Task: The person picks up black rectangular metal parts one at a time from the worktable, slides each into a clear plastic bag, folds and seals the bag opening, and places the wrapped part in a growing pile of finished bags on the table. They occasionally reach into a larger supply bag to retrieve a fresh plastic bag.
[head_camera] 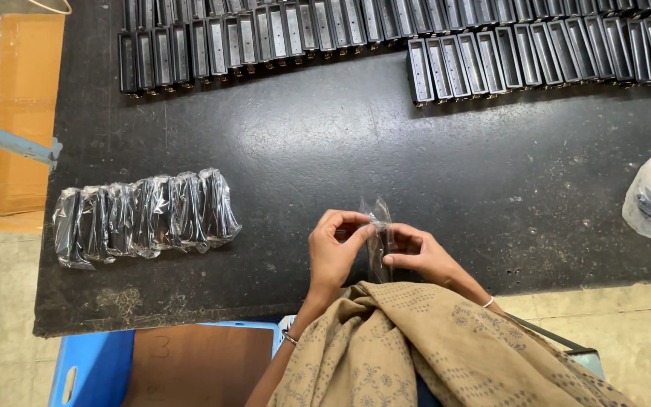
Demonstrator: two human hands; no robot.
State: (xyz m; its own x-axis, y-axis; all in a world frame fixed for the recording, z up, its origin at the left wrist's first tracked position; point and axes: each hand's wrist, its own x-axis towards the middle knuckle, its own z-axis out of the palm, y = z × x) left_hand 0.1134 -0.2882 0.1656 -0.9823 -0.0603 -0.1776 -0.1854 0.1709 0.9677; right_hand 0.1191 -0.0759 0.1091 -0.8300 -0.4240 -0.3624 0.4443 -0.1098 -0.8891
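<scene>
- Two hands pinch one clear plastic pouch (377, 235) at lower centre of the frame; its long axis stands upright, a dark part inside
- left hand (334, 249) grips its upper edge; right hand (416, 252) clasps its right side, equally near
- bagged parts (145, 215) lie at left; black housings (491, 60) line the top; black table (416, 166) beneath

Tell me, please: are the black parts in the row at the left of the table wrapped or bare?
Wrapped. Each black part in the row sits inside crinkled clear plastic that shines.
</scene>
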